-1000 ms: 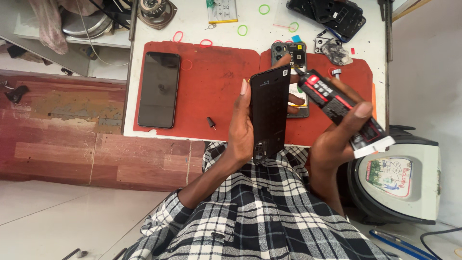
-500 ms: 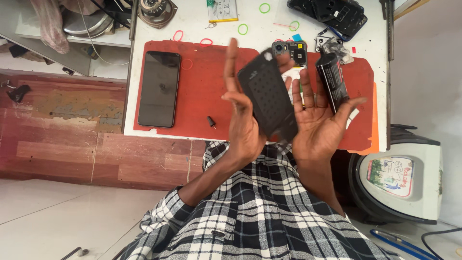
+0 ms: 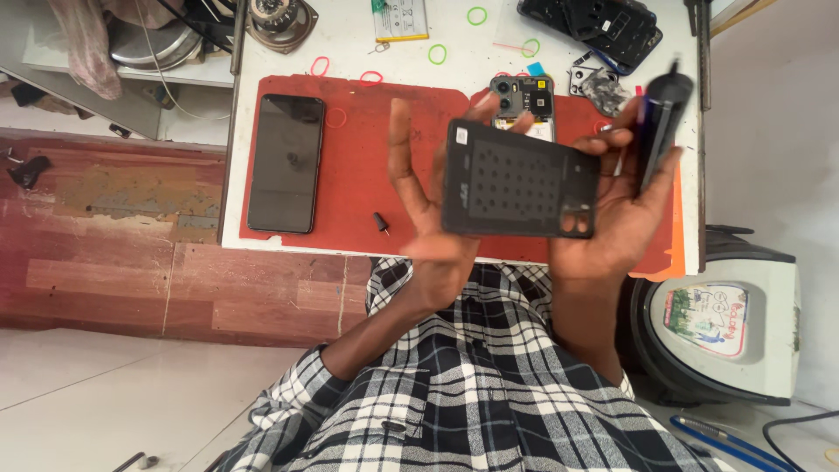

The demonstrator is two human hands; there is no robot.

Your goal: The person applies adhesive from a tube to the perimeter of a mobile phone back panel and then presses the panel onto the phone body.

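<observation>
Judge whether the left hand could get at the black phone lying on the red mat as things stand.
Probably yes: the phone lies alone on the red mat, with bare mat between. But the left hand now steadies the black back cover and would have to let go.

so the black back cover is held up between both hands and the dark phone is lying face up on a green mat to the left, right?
Not quite: the mat is red, not green. The head view shows the black back cover held between the left hand and the right hand, and the dark phone lying on that red mat to the left.
</observation>
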